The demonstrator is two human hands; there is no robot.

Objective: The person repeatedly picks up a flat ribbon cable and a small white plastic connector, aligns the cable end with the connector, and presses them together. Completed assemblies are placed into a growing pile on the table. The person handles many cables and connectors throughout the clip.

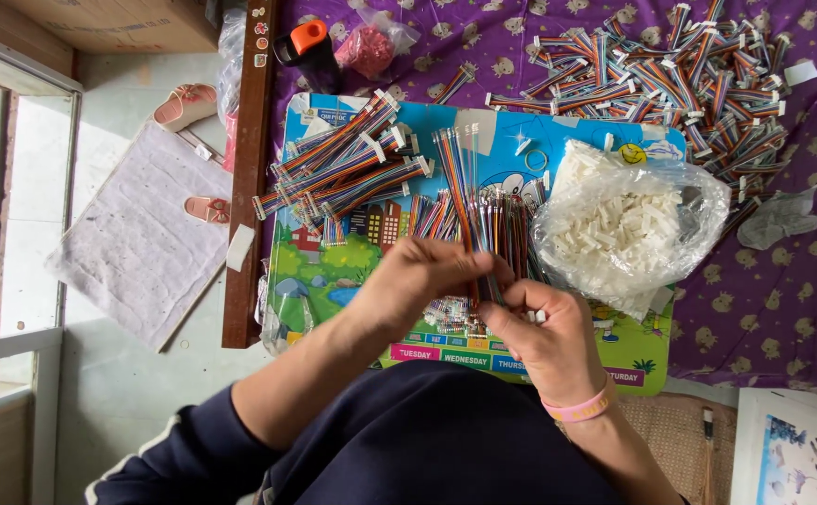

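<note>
Both closed on one flat strip of coloured wires (474, 201) at centre: left hand (422, 276), right hand (544, 323). Finished bundles (348, 164) at 11 o'clock, a bigger heap (670, 79) at 1; bag of white plugs (628, 224) at 3, seemingly plenty left

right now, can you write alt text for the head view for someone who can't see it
Seen from above, a person's left hand and right hand pinch a bundle of thin multicoloured wires over a colourful cartoon board. A clear bag of white connectors lies at right, with finished rainbow ribbon cables heaped on purple cloth behind.
</note>
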